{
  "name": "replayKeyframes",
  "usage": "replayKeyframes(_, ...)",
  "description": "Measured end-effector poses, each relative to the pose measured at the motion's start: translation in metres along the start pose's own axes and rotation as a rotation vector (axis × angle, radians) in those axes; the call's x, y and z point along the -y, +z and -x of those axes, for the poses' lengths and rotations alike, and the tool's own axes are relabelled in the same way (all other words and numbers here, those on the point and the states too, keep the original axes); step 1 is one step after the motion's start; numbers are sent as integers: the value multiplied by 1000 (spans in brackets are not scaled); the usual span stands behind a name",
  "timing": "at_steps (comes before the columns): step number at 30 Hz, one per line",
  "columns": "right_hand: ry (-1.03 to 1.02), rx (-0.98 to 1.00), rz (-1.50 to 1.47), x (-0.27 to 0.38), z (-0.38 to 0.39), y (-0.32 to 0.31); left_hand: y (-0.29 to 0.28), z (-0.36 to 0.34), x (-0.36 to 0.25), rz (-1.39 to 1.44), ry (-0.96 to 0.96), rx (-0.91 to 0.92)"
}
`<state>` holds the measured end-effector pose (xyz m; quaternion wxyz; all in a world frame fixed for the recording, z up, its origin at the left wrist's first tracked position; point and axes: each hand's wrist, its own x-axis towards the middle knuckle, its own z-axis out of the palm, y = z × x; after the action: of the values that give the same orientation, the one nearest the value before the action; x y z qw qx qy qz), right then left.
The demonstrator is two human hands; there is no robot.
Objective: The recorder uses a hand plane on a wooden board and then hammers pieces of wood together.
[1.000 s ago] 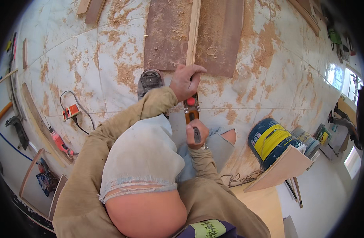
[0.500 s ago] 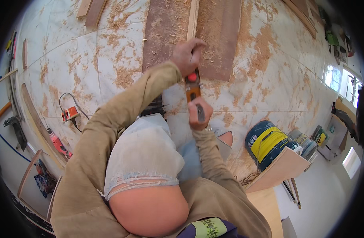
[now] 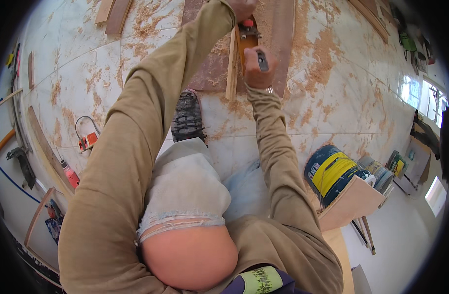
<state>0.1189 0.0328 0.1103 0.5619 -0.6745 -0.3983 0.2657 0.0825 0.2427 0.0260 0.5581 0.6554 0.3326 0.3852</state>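
Observation:
A hand plane with an orange-brown body and a red part lies along a narrow strip of wood. My right hand is closed round its dark rear handle, whose top shows above the fist. At the top edge of the view, my left hand grips the front end of the plane; its fingers are partly cut off. Beneath the strip is a brown board, strewn with wood shavings.
My dark shoe stands just before the board. Sawdust lies over the tiled floor. To the right are a dark blue bucket with a yellow band and a tilted board. An orange socket box and long wood pieces lie left.
Both hands have pushed the plane away from me along the strip, my arms stretching out. The strip's near end and my shoe now show.

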Motion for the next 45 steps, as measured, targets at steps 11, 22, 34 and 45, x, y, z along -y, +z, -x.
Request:
replayKeyframes(11,-3,146,135,12,131,-89,52,161,-91,-18,-167,-73)
replayKeyframes(22,-79,4,94,-21,-14,-42,36,4,-50,-241,-78,-73)
replayKeyframes(34,-7,79,149,9,71,-73,49,98,-63,-28,164,-191)
replayKeyframes(45,74,6,27,-12,19,-49,46,40,-67,-309,-31,-119)
